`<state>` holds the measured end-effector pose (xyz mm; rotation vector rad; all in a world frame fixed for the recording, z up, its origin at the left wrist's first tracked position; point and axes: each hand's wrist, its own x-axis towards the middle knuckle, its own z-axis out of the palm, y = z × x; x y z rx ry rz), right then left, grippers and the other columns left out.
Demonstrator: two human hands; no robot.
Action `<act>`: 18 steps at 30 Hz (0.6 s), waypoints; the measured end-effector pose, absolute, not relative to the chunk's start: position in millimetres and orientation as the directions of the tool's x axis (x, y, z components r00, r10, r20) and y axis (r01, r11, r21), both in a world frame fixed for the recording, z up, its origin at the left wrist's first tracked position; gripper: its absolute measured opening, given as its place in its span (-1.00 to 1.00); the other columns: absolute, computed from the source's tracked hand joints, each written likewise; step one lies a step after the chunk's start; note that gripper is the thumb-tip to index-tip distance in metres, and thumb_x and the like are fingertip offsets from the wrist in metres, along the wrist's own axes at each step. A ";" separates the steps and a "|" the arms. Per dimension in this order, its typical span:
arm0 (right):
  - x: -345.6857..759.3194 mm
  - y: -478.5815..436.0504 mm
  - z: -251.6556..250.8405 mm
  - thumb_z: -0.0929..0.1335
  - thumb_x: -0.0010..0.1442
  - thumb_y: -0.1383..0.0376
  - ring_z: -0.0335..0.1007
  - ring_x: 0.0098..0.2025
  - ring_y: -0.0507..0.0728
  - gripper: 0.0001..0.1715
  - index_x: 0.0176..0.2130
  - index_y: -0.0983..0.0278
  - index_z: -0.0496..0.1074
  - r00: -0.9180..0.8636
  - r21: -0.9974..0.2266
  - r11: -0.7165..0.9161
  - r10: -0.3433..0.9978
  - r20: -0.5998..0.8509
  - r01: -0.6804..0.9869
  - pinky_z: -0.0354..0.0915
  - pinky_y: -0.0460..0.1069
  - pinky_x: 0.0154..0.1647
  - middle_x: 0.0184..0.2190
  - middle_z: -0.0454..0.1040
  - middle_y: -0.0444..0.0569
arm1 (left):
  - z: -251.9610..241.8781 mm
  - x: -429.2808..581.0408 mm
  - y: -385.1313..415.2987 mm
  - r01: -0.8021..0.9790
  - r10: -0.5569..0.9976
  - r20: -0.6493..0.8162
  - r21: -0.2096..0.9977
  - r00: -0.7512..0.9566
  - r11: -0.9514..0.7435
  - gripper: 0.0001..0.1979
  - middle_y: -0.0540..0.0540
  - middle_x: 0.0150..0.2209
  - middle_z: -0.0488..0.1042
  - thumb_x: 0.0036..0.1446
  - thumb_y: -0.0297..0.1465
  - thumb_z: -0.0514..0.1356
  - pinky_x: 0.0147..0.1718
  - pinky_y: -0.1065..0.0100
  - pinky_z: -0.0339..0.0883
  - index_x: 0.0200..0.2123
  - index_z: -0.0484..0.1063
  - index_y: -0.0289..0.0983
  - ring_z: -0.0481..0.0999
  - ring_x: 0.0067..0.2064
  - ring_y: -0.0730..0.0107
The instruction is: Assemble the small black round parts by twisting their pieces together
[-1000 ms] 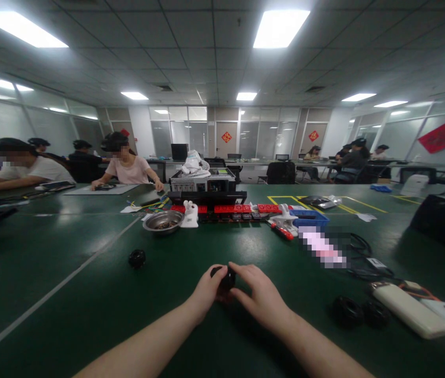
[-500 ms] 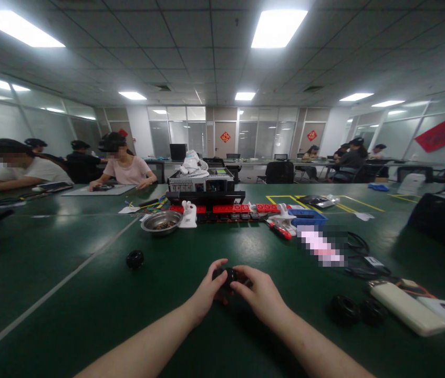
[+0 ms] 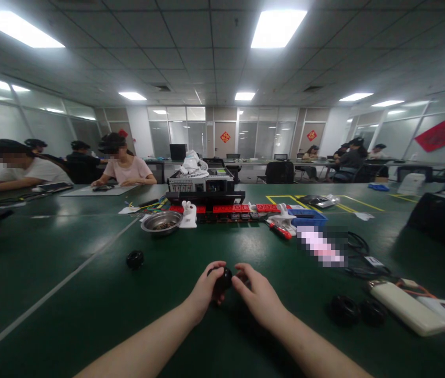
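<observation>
My left hand (image 3: 202, 295) is closed around a glossy black round part (image 3: 225, 278), held just above the table in front of me. The fingers cover much of the part. My right hand (image 3: 260, 297) is just to its right, with thumb and fingers curved and apart and nothing visible between them. A similar black round part (image 3: 134, 259) rests on the green table off to the left. Two more lie side by side at the right: a black ring-shaped part (image 3: 344, 310) with a central hole, and another dark one (image 3: 372, 311) against it.
A metal bowl (image 3: 155, 229) of small pieces, a white stand (image 3: 188, 215), a red-handled tool (image 3: 280, 231) and a blue tray (image 3: 309, 217) line the middle. Opened equipment (image 3: 202, 184) stands behind. Cables and a cream power bank (image 3: 407, 307) lie right. Several people sit at tables.
My right hand has come off the black part, its fingers now slightly apart from it. The part stays in my left hand, and more of its surface shows.
</observation>
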<state>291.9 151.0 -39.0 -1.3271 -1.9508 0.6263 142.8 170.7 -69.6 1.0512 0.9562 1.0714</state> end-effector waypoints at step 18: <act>291.0 147.5 -37.0 0.34 -0.07 0.28 0.27 -0.32 0.07 -0.67 -0.22 0.23 0.29 -0.338 -0.633 0.450 0.893 0.299 0.629 0.15 -0.10 -0.39 -0.31 0.38 -0.08 | -62.2 145.6 168.9 -0.104 0.955 -0.112 0.984 0.274 0.145 -0.50 -0.04 -0.42 0.31 -0.05 -0.07 -0.02 -0.69 0.46 0.17 -0.10 0.05 -0.24 0.35 -0.62 0.49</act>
